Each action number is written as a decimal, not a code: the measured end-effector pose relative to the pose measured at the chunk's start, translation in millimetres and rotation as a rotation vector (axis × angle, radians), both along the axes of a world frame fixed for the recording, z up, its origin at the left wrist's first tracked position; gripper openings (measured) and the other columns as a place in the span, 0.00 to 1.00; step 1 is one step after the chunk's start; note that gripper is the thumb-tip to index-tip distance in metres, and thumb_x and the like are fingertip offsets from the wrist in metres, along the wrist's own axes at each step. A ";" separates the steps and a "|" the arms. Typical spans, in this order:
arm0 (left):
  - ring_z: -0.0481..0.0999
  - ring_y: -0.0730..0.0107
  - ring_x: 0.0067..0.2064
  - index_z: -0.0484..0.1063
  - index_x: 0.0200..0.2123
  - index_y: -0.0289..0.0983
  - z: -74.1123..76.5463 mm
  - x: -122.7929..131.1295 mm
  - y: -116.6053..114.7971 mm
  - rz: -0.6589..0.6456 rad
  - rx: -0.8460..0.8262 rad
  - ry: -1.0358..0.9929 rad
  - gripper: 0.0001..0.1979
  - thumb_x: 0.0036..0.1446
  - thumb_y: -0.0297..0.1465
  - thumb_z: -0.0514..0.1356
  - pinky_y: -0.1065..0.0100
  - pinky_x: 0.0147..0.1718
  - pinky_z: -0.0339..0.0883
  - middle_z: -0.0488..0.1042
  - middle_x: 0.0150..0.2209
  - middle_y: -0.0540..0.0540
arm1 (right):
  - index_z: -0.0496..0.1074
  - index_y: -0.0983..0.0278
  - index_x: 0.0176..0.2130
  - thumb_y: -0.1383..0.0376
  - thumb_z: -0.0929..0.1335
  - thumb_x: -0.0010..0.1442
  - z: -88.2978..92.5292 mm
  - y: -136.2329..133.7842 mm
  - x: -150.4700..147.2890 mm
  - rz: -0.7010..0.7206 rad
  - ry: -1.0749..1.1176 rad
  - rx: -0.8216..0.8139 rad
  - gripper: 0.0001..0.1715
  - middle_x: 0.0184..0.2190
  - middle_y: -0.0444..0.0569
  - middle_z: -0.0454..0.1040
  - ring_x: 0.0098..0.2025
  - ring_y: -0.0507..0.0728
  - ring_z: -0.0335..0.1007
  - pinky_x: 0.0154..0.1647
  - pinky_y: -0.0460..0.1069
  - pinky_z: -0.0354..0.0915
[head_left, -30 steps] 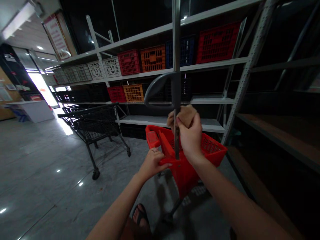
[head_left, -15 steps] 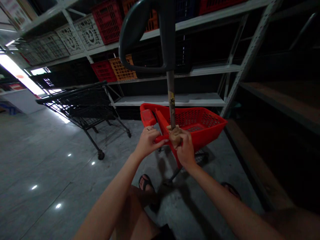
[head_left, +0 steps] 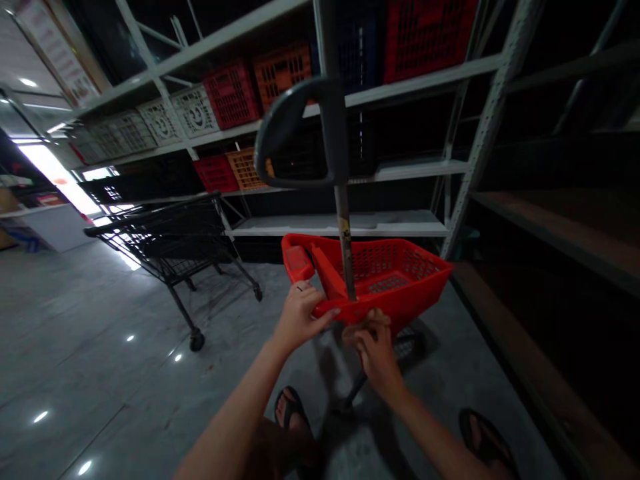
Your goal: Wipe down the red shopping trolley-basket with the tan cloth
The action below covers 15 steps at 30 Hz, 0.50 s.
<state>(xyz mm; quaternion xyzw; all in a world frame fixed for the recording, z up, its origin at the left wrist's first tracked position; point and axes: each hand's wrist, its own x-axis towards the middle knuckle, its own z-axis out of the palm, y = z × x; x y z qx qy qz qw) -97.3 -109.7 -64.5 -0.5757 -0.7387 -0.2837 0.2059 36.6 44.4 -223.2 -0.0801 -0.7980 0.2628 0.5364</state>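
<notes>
At the near rim of the red basket trolley (head_left: 380,277), standing on the grey floor (head_left: 100,373) before the shelving (head_left: 350,223), the right hand (head_left: 377,353) presses a brown cloth (head_left: 361,327) against the base of the handle pole (head_left: 345,247), fingers closed on the cloth. Left hand (head_left: 300,317) grips the rim beside it, fingers curled over the edge. Half a second ago the cloth was at rim height on the pole; a second ago, higher up. It now sits below the rim: wipe has travelled down the pole. View has tilted up slightly; dark grip (head_left: 300,133) lower in frame. Black wire cart (head_left: 170,240) unmoved at left.
</notes>
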 end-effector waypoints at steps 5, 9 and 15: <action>0.73 0.61 0.35 0.65 0.26 0.41 -8.1 1.1 8.7 -0.004 0.036 -0.011 0.20 0.67 0.44 0.63 0.55 0.46 0.68 0.73 0.26 0.49 | 0.73 0.54 0.45 0.76 0.63 0.57 80.2 -6.3 -22.1 -0.076 0.234 -0.183 0.22 0.47 0.52 0.70 0.50 0.63 0.75 0.48 0.60 0.78; 0.73 0.60 0.36 0.65 0.27 0.41 -15.6 2.0 11.5 -0.004 0.082 -0.007 0.19 0.65 0.42 0.65 0.54 0.48 0.69 0.73 0.26 0.49 | 0.72 0.55 0.46 0.76 0.63 0.63 190.6 -11.6 -32.4 -0.053 0.399 -0.110 0.19 0.50 0.53 0.68 0.57 0.62 0.72 0.57 0.60 0.74; 0.74 0.61 0.37 0.65 0.27 0.40 -18.5 9.7 9.4 0.022 0.079 -0.011 0.18 0.62 0.38 0.69 0.56 0.48 0.69 0.73 0.27 0.50 | 0.73 0.56 0.45 0.77 0.65 0.62 346.7 -5.2 -42.3 -0.014 0.594 0.249 0.18 0.50 0.52 0.69 0.54 0.61 0.71 0.59 0.59 0.71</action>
